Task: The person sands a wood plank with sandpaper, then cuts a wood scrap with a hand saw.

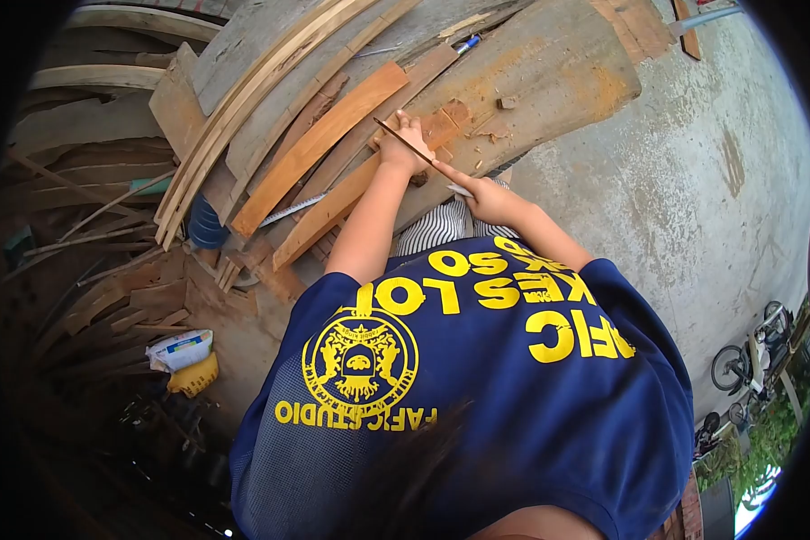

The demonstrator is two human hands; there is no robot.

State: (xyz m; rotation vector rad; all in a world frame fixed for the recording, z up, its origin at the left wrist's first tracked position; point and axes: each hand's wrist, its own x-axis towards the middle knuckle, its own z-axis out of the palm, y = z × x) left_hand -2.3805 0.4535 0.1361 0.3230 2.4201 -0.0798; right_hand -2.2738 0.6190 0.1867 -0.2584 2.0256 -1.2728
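Observation:
My left hand (403, 144) grips a reddish-brown wooden board (337, 205) from above, with its fingers bent over the wood. In my right hand (493, 200) is the pale handle of a handsaw (447, 173). Its thin dark blade appears nearly edge-on and slants across the board, close beside my left hand. The teeth cannot be made out. Under the board lies a broad, worn plank (549, 67), dusted with orange sawdust. A small wood block (507, 103) sits on that plank beyond my hands.
A curved orange-brown board (319, 144) and long pale strips (261, 76) lie to the left. A blue pen-like item (468, 45) rests at the far side. Stacked timber (99, 135) fills the left; a yellow container (193, 373) stands below. Motorbikes (756, 351) are at right.

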